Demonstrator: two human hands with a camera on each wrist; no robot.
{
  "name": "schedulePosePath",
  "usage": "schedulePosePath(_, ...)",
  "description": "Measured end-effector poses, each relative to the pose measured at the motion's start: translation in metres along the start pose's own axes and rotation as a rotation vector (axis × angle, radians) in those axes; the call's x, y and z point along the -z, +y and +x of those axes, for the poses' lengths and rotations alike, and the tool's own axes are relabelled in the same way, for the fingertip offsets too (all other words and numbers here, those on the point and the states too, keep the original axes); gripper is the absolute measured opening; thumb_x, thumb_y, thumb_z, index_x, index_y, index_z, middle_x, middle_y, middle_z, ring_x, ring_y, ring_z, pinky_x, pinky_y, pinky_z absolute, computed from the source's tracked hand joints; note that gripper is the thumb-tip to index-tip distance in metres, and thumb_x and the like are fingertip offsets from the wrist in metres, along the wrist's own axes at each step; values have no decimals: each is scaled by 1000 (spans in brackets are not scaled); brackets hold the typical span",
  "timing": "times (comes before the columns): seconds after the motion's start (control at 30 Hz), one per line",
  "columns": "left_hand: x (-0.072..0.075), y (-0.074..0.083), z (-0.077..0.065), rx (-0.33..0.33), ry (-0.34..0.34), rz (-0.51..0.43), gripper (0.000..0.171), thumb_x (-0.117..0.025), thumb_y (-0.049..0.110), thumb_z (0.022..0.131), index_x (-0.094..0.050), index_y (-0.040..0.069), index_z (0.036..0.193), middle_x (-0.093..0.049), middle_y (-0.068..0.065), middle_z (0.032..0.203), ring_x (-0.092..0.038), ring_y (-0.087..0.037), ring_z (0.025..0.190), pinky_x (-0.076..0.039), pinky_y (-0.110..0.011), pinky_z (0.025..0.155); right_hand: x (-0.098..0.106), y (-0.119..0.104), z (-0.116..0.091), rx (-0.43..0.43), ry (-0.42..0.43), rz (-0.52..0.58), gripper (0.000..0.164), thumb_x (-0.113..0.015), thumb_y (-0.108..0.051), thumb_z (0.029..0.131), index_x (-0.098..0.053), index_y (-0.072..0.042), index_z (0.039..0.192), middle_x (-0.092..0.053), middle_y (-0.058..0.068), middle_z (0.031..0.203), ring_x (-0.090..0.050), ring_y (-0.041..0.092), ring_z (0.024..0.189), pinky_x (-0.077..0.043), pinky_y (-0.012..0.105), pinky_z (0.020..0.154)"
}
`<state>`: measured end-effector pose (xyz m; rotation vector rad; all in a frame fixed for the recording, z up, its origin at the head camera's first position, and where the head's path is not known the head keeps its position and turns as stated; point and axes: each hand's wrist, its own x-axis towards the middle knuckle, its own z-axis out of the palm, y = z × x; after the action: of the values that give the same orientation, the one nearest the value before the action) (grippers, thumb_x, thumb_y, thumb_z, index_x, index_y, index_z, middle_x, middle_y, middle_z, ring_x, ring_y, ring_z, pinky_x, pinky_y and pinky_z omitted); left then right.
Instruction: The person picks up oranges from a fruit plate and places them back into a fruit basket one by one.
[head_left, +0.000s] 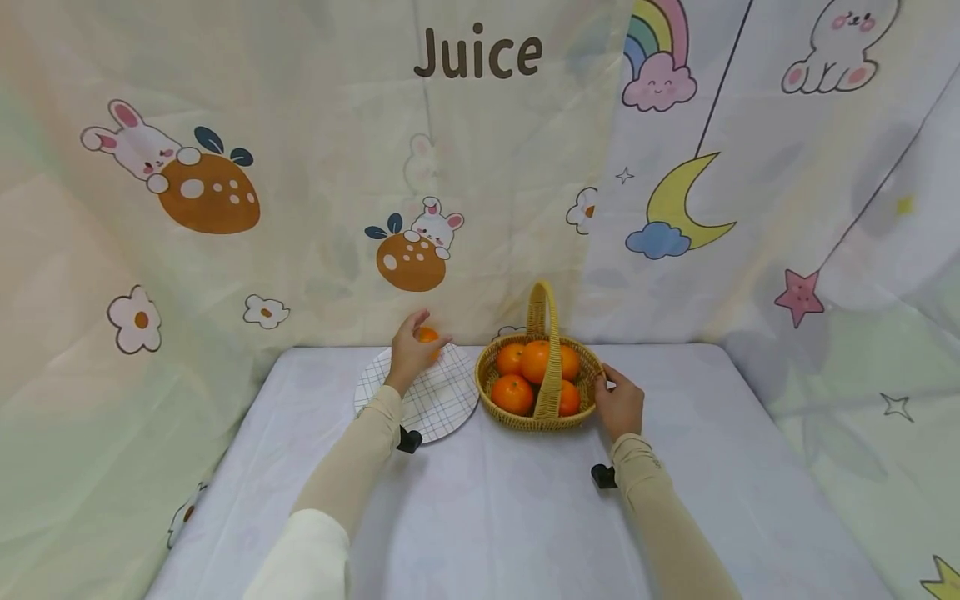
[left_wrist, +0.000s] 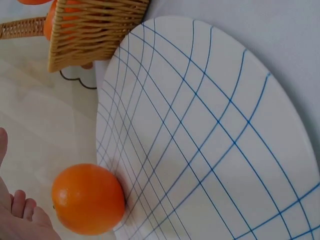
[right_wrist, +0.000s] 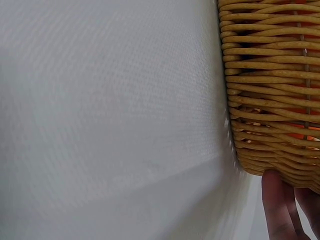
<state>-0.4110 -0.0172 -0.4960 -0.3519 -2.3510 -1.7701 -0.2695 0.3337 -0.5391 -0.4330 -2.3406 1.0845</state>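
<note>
On the far side of a round white plate (head_left: 444,404) with blue crossing lines sits a single orange (left_wrist: 87,199). My left hand (head_left: 408,357) is right beside this orange, thumb and fingers spread; the left wrist view shows the fingers apart from it. To the plate's right stands a woven wicker basket (head_left: 536,423) with a tall arched handle and several oranges (head_left: 513,394) inside. My right hand (head_left: 622,404) grips the basket's right rim between thumb and fingers. In the right wrist view, its fingers (right_wrist: 274,200) touch the basket's woven side.
A pale cloth covers the table (head_left: 487,517). Behind it hangs a printed curtain (head_left: 322,208) with cartoon rabbits, a moon and flowers, close to the table's back edge. A small black device (head_left: 408,440) is strapped at the left wrist, another (head_left: 603,476) at the right.
</note>
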Motion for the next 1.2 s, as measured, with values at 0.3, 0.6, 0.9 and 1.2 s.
schedulePosePath(0.3,18,-18,-5,66,53,-22,73,-80,23,83,-44,3,143,-46,-10,146,-38,-30,137,-29,-41,113,-1,-1,-1,-4,6,-7,35,-57,-12,96,-64,-3,128,-71,19,101,-57,22,62,-46,25,47)
schedulePosePath(0.6,28,-35,-10,120,60,18,75,-79,22,84,-41,0,144,-44,-14,147,-36,-32,138,-27,-41,115,-2,3,-3,20,17,-12,34,-57,-11,95,-64,-2,127,-71,20,101,-57,22,61,-45,26,47)
schedulePosePath(0.9,28,-41,-3,164,57,22,80,-79,28,83,-37,4,147,-41,-12,149,-35,-34,138,-28,-44,114,-2,2,1,-5,11,-15,35,-56,-14,96,-64,-5,129,-71,18,100,-58,22,63,-47,28,49)
schedulePosePath(1.2,22,-46,-4,198,29,25,81,-79,26,83,-36,0,147,-39,-15,150,-35,-33,138,-30,-42,113,-2,2,-1,-20,-5,-14,35,-56,-15,97,-63,-4,129,-70,17,103,-59,23,66,-47,27,50)
